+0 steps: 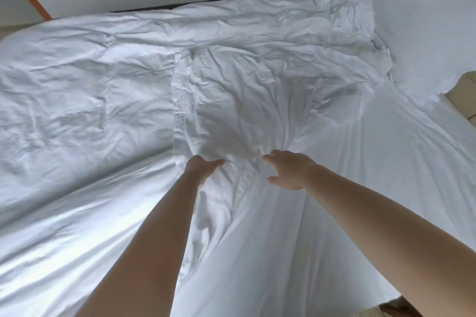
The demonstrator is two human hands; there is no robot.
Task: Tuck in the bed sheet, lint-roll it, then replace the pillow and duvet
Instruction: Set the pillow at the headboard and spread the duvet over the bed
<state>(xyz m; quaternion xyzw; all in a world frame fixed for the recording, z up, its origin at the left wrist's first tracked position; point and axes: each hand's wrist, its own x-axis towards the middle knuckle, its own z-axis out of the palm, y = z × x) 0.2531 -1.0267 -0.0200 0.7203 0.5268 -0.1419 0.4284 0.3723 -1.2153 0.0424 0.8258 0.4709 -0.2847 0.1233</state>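
Both hands worked the crumpled pillow (231,110): left hand (203,167) gripped it, right hand (288,172) hovered, fingers spread.

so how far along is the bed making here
Late stage, it seems. The sheet lies smooth at right and the pillow sits at the head. In hand: the left hand grips the duvet while the right hand reaches in. Left: spreading the crumpled duvet flat.
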